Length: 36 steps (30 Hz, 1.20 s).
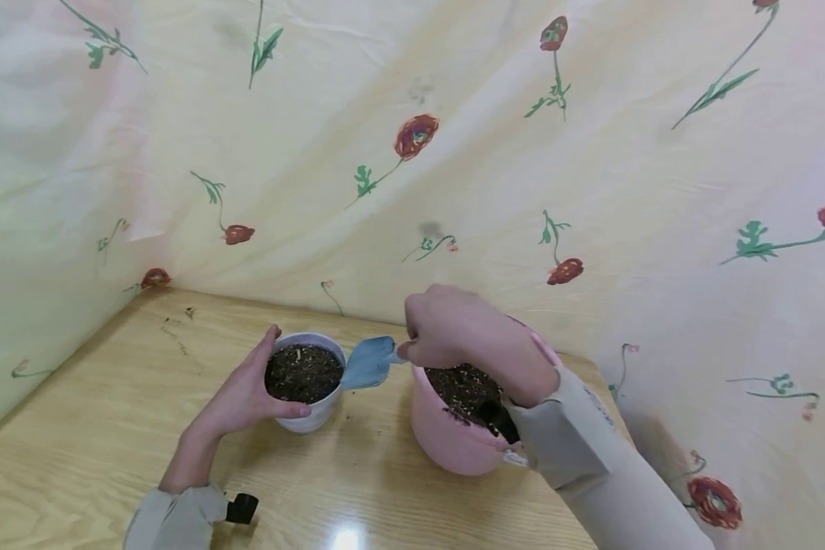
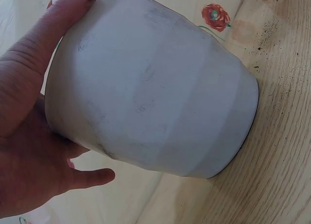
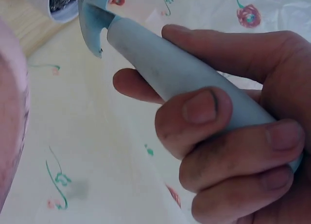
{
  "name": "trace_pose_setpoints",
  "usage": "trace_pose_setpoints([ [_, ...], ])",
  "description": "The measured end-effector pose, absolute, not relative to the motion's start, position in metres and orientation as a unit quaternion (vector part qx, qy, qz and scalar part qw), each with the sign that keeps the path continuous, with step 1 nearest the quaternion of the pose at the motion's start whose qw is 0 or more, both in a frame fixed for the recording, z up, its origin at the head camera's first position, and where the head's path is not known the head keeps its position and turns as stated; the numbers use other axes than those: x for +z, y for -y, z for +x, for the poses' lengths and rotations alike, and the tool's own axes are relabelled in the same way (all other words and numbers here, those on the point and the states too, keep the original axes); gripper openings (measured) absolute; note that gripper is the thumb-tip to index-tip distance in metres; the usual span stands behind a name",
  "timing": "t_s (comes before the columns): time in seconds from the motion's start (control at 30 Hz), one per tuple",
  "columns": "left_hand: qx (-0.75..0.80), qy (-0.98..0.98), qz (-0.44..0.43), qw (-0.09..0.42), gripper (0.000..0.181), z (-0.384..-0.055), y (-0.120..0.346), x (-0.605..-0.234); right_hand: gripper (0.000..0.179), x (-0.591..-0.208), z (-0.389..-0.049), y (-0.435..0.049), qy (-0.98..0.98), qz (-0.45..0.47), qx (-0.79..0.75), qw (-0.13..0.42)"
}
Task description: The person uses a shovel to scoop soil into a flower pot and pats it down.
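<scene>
My left hand (image 1: 242, 399) grips a small white flower pot (image 1: 314, 418) around its side near the rim, thumb toward me. Dark soil (image 1: 302, 373) fills the pot nearly to the top. In the left wrist view the pot (image 2: 155, 88) has its base on the table. My right hand (image 1: 447, 327) holds a blue hand trowel (image 1: 369, 362), its blade tip right at the white pot's right rim. Fingers curl round the pale blue handle (image 3: 180, 68) in the right wrist view. Below my right forearm is a larger pink pot (image 1: 447, 439) with dark soil (image 1: 462, 384) inside.
Both pots stand on a light wooden table (image 1: 89, 428). Crumbs of soil (image 1: 179, 336) lie scattered at its back left. A flower-patterned cloth (image 1: 302, 168) hangs behind the table and along its left side. Black wrist devices (image 1: 241, 508) sit by both cuffs.
</scene>
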<state>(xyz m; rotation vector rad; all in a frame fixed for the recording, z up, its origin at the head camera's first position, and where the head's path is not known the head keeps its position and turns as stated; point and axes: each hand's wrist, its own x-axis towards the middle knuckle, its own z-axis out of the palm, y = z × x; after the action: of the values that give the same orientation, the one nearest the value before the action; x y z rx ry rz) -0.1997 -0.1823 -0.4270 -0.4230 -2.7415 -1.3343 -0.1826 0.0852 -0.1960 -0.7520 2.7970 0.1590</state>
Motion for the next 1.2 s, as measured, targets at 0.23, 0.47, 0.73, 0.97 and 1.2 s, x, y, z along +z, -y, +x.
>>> trace_pose_setpoints([
  [0.23, -0.427, 0.893, -0.141, 0.038, 0.142, -0.201, 0.178, -0.423, 0.012, -0.194, -0.177, -0.132, -0.931, -0.349, -0.03, 0.104],
  [0.47, -0.417, 0.891, -0.161, 0.076, 0.14, -0.192, 0.163, -0.409, 0.023, -0.192, -0.169, -0.185, -0.927, -0.362, -0.066, 0.072],
  [0.73, -0.406, 0.879, -0.232, 0.095, 0.138, -0.179, 0.131, -0.393, 0.02, -0.206, -0.163, -0.231, -0.935, -0.335, -0.093, 0.066],
  [0.97, -0.408, 0.866, -0.274, 0.091, 0.139, -0.179, 0.1, -0.395, 0.02, -0.222, -0.16, -0.256, -0.939, -0.321, -0.116, 0.033],
  [1.2, -0.441, 0.846, -0.288, 0.081, 0.135, -0.189, 0.075, -0.396, 0.022, -0.241, -0.163, -0.275, -0.952, -0.281, -0.116, 0.02],
])
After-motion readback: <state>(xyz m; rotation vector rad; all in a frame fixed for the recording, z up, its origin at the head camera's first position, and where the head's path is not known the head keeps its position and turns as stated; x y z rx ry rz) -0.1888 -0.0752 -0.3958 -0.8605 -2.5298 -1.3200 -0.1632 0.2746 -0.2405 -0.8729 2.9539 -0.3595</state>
